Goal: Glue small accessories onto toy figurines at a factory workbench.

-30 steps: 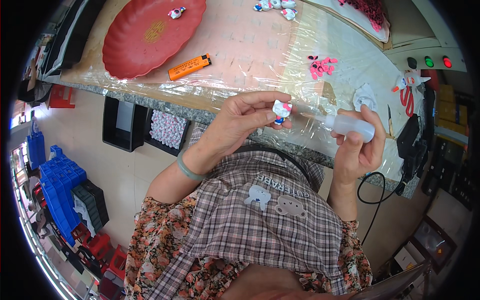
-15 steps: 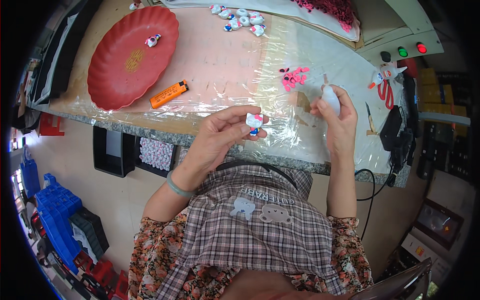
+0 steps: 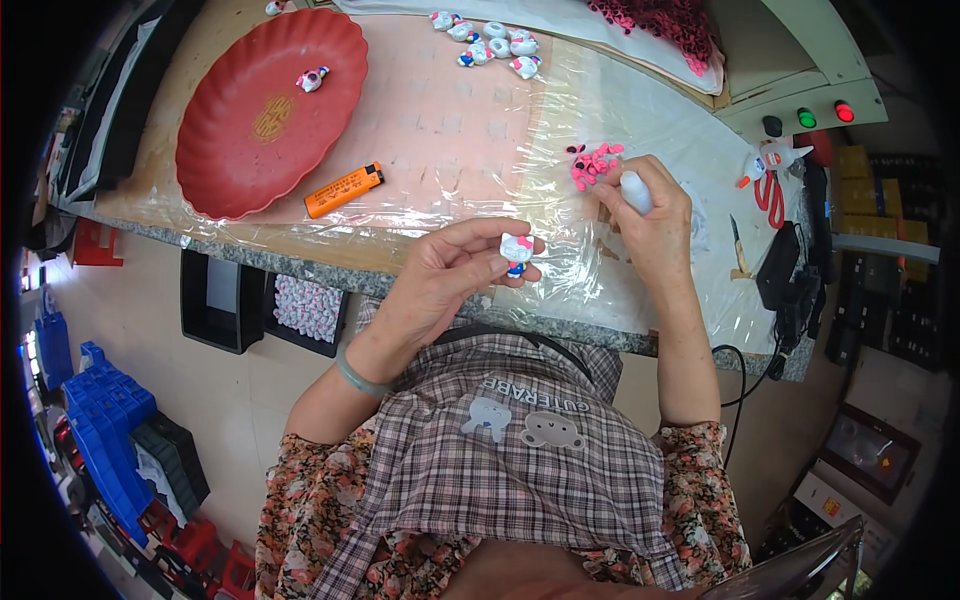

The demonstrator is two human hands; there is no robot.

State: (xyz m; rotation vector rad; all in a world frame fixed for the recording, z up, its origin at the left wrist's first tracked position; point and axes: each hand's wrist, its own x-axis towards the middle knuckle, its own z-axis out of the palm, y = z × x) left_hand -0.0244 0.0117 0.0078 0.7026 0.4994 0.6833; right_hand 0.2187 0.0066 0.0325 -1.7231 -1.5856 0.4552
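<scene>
My left hand [image 3: 448, 268] pinches a small white cat figurine [image 3: 516, 250] with a pink bow and blue clothes between thumb and fingers, above the table's front part. A white squeeze bottle [image 3: 636, 192] sits in my right hand [image 3: 660, 215], its rounded end facing up. The fingertips of that hand reach the near edge of a small pile of pink pieces [image 3: 597, 165], some with dark faces. Whether they touch or pinch a piece cannot be made out. The bottle's thin nozzle is hidden.
A red scalloped plate [image 3: 215, 150] holds one figurine [image 3: 312, 79]. Nearby lies an orange lighter [image 3: 344, 190]. Several white figurine parts [image 3: 498, 46] are at the back. A glue bottle [image 3: 775, 158], red-handled scissors [image 3: 769, 203] and a knife [image 3: 738, 245] lie right, beside black cables [image 3: 785, 300].
My right hand has moved left and forward to the pink pieces, and the bottle in it has tipped over. The left hand keeps the figurine almost in the same place.
</scene>
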